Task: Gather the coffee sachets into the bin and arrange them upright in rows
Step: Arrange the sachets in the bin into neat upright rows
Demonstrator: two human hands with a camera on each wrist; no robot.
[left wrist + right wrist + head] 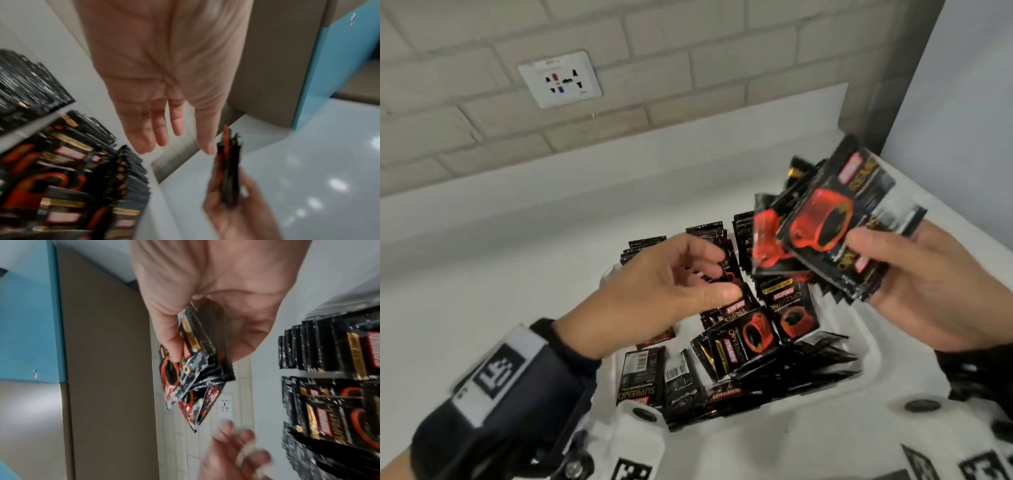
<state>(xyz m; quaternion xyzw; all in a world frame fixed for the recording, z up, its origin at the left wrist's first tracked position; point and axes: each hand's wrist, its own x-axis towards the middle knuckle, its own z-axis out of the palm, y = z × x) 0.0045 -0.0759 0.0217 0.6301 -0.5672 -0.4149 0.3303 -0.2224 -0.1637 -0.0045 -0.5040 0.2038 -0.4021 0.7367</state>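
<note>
Black wrist strap (493, 380) with a white square-code patch is sitting on the left forearm at lower left. Left hand (654, 291) is reaching rightward over the bin, palm turned inward, fingers relaxed and slightly spread, thumb forward; it is holding nothing. In the left wrist view the same hand (164, 97) is showing straight, loose fingers (160, 134).

White plastic bin (873, 346) is sitting on the white countertop (517, 257), against the pale brick-pattern wall (465, 130) that carries a white wall socket plate (560, 79). Black-and-red foil coffee sachets in the bin (756, 335) are lying mixed: far rows are standing upright on edge, near ones are lying flat or leaning, long axes pointing various ways. Legible print: "KOPIKO" and "SUPREMO", with a red cup picture; barcodes are showing on two backs at the near left.

Fanned bundle of black-and-red sachets (835, 222) is being held above the bin's right side, long axes tilting up and to the right, printed faces toward the head camera. Right hand (928, 284) is gripping the bundle's lower end, thumb pressing on the front. Right wrist view: thumb and fingers are pinching the bundle (195, 369); print there is too blurred to read.
</note>
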